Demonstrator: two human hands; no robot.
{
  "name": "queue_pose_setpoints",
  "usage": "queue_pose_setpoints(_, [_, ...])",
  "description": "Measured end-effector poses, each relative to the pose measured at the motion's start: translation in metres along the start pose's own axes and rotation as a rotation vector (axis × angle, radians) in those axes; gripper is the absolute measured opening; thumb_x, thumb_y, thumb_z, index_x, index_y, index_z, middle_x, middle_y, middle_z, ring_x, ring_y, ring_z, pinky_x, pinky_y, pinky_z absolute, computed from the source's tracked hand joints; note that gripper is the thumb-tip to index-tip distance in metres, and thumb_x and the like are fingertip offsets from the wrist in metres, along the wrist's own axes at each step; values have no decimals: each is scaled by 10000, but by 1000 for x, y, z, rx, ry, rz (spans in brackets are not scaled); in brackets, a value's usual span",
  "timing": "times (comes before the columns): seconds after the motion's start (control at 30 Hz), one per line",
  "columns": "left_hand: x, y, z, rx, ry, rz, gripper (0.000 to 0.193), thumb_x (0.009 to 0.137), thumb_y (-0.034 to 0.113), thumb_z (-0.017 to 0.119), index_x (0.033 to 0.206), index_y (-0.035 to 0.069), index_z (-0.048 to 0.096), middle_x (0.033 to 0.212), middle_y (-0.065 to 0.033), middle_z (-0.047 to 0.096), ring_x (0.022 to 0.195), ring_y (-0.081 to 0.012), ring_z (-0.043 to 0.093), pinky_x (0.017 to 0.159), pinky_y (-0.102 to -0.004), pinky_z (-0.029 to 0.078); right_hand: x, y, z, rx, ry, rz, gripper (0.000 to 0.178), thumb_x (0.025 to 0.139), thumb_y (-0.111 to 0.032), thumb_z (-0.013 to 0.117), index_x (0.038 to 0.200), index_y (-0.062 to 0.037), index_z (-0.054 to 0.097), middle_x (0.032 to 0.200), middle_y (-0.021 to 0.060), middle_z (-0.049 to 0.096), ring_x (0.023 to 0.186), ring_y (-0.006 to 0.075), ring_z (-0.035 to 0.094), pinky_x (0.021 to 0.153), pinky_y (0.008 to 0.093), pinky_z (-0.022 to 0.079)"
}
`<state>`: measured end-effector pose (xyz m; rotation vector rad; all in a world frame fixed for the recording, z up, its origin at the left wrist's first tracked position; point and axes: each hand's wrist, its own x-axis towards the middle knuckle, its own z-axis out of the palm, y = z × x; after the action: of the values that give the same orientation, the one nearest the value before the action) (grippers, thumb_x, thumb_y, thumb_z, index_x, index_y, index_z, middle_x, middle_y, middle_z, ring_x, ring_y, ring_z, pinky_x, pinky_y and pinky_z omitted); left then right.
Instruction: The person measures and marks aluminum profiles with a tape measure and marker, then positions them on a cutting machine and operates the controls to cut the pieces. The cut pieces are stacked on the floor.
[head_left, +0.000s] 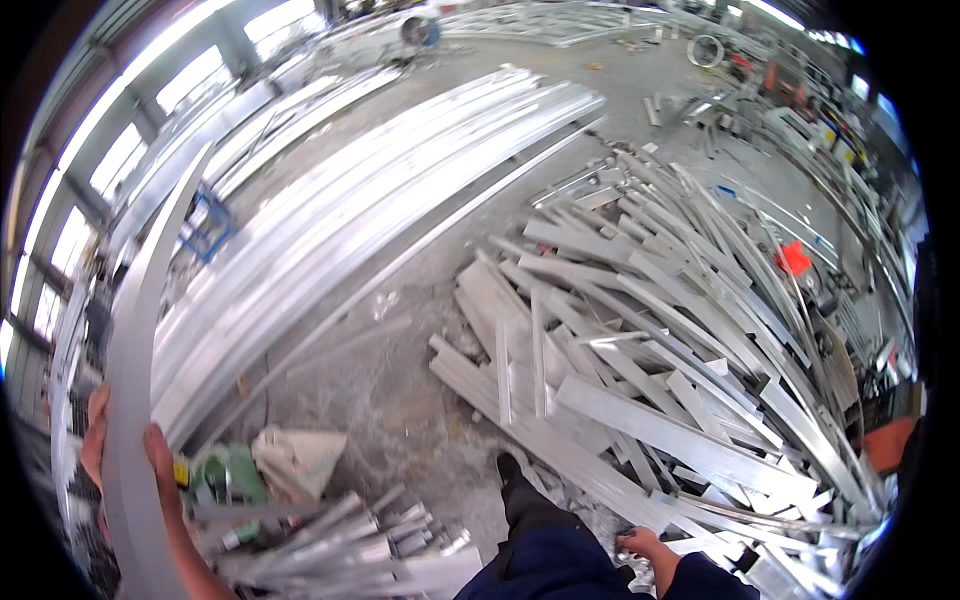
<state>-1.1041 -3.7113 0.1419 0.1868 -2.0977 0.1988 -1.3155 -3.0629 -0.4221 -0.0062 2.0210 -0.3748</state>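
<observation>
Fingers (pixel 95 440) of our left hand (pixel 162 465) clasp a long grey bar (pixel 130 390), left of the silvery stack (pixel 390 185); our right hand (pixel 645 545) sits well right of the stack, on its near side; whether those fingers hold anything, we cannot tell; a scrap heap (pixel 690 445) lies right of it.

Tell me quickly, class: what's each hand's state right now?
Left hand: closed around a long grey bar.
Right hand: whether open or closed, or holding anything, cannot be told.

Grey metal bar (pixel 133 370); green bag (pixel 225 474); cream sack (pixel 300 460); blue stand (pixel 208 229).
</observation>
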Motion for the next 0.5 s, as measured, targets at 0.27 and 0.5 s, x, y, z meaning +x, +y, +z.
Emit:
queue_pose_setpoints(0.27, [84,-240,127,-93,73,47,474,847,-53,610,1270,65,430,1325,-267,519,1175,-378,554,1011,-476,438,97,-362,-59,97,239,-347,651,809,-543,683,1251,-70,613,1017,149,712,960,293,682,854,396,533])
queue_pose_setpoints(0.5, [142,-376,267,166,126,187,239,841,178,658,1043,66,597,786,-145,587,697,-238,597,643,-374,479,149,-521,-103,158,397,-288,603,807,-523,681,1189,-58,641,950,150,719,898,301,691,833,415,532])
